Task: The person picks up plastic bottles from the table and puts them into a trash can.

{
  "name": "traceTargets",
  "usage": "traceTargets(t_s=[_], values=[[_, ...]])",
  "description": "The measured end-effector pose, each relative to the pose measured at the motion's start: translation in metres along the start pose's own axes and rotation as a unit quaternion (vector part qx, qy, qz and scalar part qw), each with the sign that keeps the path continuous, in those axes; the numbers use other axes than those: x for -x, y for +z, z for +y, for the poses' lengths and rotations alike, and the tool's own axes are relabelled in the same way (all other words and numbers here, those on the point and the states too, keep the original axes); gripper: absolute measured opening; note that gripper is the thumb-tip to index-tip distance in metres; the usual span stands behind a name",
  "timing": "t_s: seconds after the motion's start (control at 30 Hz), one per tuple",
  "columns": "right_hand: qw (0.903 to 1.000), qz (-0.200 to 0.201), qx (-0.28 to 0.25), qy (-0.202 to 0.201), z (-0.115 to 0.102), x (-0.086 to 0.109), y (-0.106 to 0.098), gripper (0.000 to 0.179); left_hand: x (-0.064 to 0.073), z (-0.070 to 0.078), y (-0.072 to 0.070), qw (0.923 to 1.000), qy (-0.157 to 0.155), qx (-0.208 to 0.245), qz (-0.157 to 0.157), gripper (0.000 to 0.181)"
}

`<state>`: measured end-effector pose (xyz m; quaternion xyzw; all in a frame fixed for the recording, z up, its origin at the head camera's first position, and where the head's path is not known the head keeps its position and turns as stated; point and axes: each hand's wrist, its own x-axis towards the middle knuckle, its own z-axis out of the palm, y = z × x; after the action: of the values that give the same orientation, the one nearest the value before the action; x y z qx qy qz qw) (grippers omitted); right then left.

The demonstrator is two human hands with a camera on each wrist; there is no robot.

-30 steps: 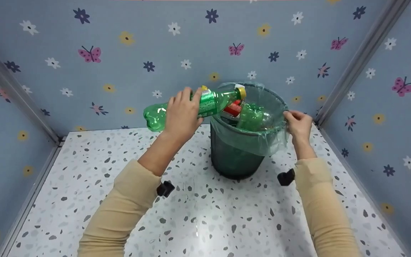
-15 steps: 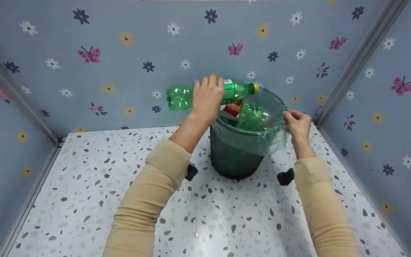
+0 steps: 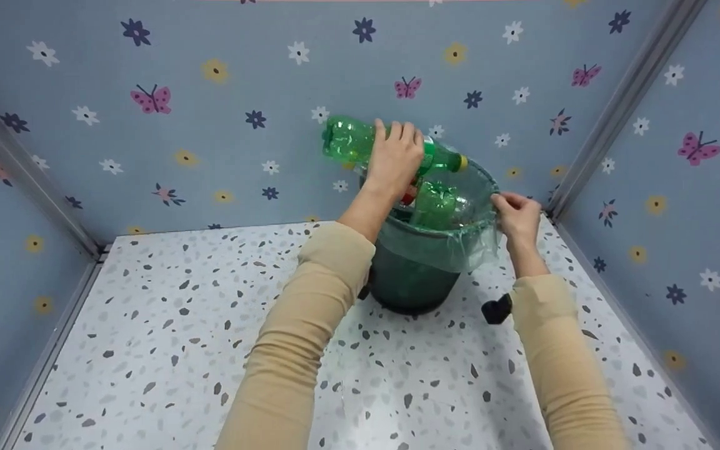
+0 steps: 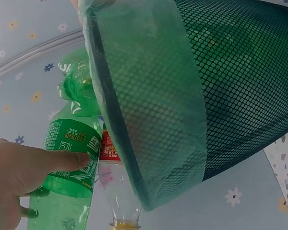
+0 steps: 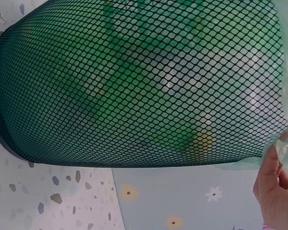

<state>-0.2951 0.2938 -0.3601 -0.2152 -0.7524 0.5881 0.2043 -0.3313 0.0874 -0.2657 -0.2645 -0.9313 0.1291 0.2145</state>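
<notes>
In the head view my left hand grips a green plastic bottle by its middle, over the far left rim of a mesh waste bin. The bottle lies almost level, its yellow cap pointing right across the bin's opening. The left wrist view shows my fingers across its green label. My right hand pinches the edge of the thin green bin liner at the right rim. Its fingertips hold a gathered fold of that film in the right wrist view.
Another green bottle is inside the bin. A clear bottle with a red label and yellow cap sticks out past the rim. Flowered wall panels stand behind and beside the speckled white surface.
My left hand has carried the green bottle right and away from me, from left of the bin to over its opening. My right hand keeps its place on the liner.
</notes>
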Motion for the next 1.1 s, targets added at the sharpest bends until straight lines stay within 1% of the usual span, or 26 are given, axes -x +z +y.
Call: traceTargets(t_s=[0.03,0.1,0.17,0.23,0.27,0.37,0.47,0.6,0.67,0.77,0.87,1.0,1.1], values=[[1.0000,-0.001,0.000,0.000,0.000,0.000,0.000,0.032,-0.002,0.001,0.000,1.0000,0.003,-0.003,-0.006,0.062],[1.0000,-0.002,0.003,-0.001,0.000,0.001,0.001,0.032,-0.005,0.002,0.001,0.9997,0.009,-0.012,-0.016,0.066],[1.0000,-0.002,0.002,-0.001,0.000,0.000,0.002,0.032,-0.008,0.004,0.002,0.9994,0.014,-0.021,-0.024,0.065],[1.0000,-0.002,0.002,-0.002,0.000,0.000,0.003,0.031,-0.011,0.006,0.003,0.9991,0.016,-0.030,-0.025,0.050],[1.0000,-0.001,0.001,-0.002,0.000,0.000,0.003,0.031,-0.012,0.007,0.004,0.9990,0.017,-0.032,-0.025,0.046],[1.0000,-0.004,-0.003,-0.001,0.000,0.000,0.003,0.031,-0.014,0.011,0.008,0.9988,0.020,-0.039,-0.022,0.042],[1.0000,-0.005,-0.002,0.003,0.001,0.001,0.004,0.031,-0.014,0.013,0.012,0.9987,0.035,-0.026,-0.028,0.049],[0.9999,-0.007,0.013,0.009,0.001,0.001,0.005,0.032,-0.014,0.015,0.017,0.9973,0.055,-0.009,-0.048,0.062],[0.9997,-0.008,0.019,0.011,0.001,0.001,0.005,0.032,-0.014,0.015,0.020,0.9968,0.054,-0.008,-0.059,0.065],[0.9997,-0.007,0.020,0.011,0.001,0.000,0.006,0.032,-0.014,0.016,0.023,0.9962,0.043,-0.011,-0.074,0.071],[0.9997,-0.004,0.020,0.013,0.001,0.000,0.008,0.031,-0.014,0.015,0.026,0.9957,0.033,-0.003,-0.086,0.072],[0.9997,-0.003,0.020,0.012,0.001,0.000,0.009,0.032,-0.013,0.014,0.027,0.9950,0.028,0.020,-0.094,0.067],[0.9999,-0.006,0.011,0.009,0.001,-0.001,0.009,0.033,-0.010,0.012,0.028,0.9954,0.022,0.037,-0.085,0.064]])
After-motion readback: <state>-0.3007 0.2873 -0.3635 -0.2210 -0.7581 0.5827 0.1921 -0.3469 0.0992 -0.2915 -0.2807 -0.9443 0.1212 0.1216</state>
